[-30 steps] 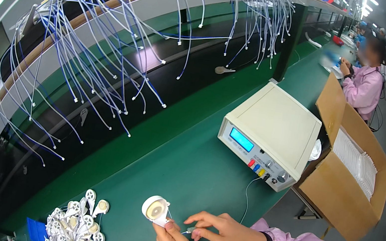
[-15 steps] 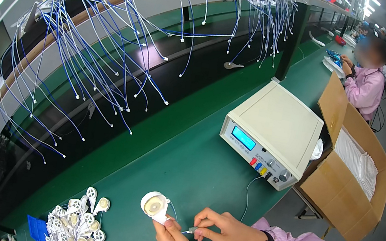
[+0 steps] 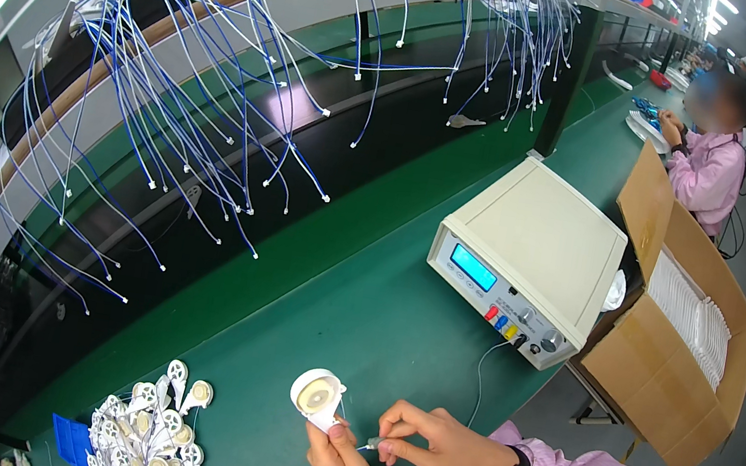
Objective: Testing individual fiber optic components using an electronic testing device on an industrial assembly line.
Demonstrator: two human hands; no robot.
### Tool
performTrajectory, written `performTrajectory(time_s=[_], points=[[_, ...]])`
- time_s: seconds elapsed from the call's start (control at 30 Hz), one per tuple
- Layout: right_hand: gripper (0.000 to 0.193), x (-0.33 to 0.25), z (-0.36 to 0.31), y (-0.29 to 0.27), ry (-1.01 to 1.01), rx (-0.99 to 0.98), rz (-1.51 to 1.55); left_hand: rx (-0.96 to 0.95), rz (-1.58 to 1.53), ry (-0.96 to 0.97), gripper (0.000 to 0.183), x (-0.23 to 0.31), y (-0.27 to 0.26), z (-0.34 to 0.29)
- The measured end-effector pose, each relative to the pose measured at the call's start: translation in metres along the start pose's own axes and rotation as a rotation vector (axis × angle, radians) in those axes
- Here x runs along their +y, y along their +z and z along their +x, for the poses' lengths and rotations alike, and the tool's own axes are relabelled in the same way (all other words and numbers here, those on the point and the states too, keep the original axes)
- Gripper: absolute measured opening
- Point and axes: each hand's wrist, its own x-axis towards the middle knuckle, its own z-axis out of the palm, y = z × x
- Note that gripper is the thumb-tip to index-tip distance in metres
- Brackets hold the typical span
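My left hand point(image 3: 341, 462) is closed round the narrow end of a white plastic piece with a round head and a cream disc in it point(image 3: 318, 398), possibly a small speaker; the head points up and away from me. A thin wire runs from this piece toward my right hand point(image 3: 437, 443). Thumb and fingertips of that hand pinch a small grey connector point(image 3: 374, 443) just right of the piece. How the wire and connector meet is too small to make out. Similar white pieces point(image 3: 156, 433) lie heaped at the lower left, beside a blue tray point(image 3: 71, 442).
A beige bench tester point(image 3: 532, 244) with a lit screen and a thin cable point(image 3: 480, 377) stands on the green table point(image 3: 282, 316). Blue and white wires point(image 3: 217, 111) hang over a black belt point(image 3: 310, 140). An open carton point(image 3: 665, 357) stands right; a co-worker point(image 3: 711, 165) sits beyond.
My left hand and the white piece have shifted slightly right, closer to my right hand. White pieces on the black belt have moved up and to the right. The right hand has hardly moved.
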Motion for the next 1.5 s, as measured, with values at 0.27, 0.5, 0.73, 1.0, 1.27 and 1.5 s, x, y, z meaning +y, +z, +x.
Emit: performTrajectory(time_s=[0.27,0.5,0.73,1.0,1.27,1.5], points=[[0.012,0.0002,0.0005,-0.0028,0.048,-0.034,0.009,0.005,-0.011,0.022,0.019,0.0003,0.0024,0.0001],[0.012,-0.0008,0.0008,-0.0007,-0.007,-0.009,0.009,0.004,-0.01,0.024,0.02,-0.0016,0.0025,0.0002],[0.012,0.0027,0.0008,-0.0006,0.006,-0.021,0.027,0.002,0.003,0.022,0.02,-0.0044,0.0018,-0.0009],[0.013,0.0019,0.0002,-0.0009,0.007,-0.026,0.022,-0.005,-0.006,0.014,0.019,-0.0037,0.0021,-0.0007],[0.013,0.0028,0.0006,-0.0005,0.012,-0.027,0.019,-0.015,-0.01,0.019,0.019,-0.0035,0.002,0.0003],[0.013,0.0033,0.0013,-0.0008,0.002,-0.032,0.013,-0.01,-0.008,0.02,0.02,-0.0028,0.0027,0.0013]])
